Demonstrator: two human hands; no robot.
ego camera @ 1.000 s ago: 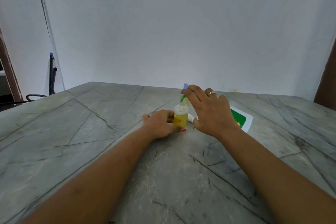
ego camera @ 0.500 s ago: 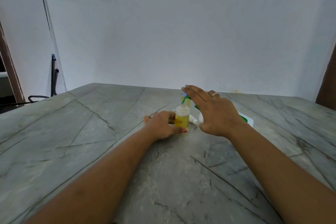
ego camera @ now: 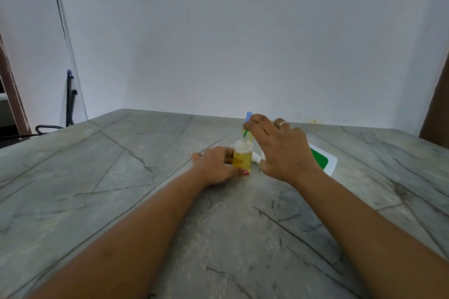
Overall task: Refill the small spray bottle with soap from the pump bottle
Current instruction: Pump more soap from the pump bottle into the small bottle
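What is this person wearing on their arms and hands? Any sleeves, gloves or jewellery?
No sleeves, gloves or watch show: both arms are bare as far as the picture's edge. The right hand wears a plain silvery ring on one finger. The left hand has its thumbnail painted red.
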